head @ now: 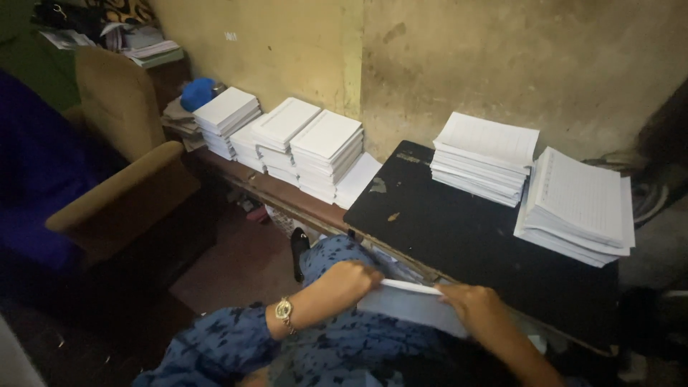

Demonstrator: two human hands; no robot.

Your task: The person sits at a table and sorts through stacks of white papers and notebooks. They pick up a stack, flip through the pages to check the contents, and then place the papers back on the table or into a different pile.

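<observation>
Closest to us, our left hand and our right hand hold one bundle of white sheets over our lap, just at the near edge of the black bench. The left fingers are curled and pressed together over the bundle's left end, and the right fingers are pinching its upper edge from the other side. A gold wristwatch sits on our left wrist, above the blue patterned clothing.

Further on the black bench lie two stacks of ruled paper, one at the far right and one beside it near the wall; their edges seem touching, but we cannot tell for sure. To the left, a long wooden bench along the wall carries several piles of white booklets. A brown armchair stands at the left, and behind the piles is a blue round thing
</observation>
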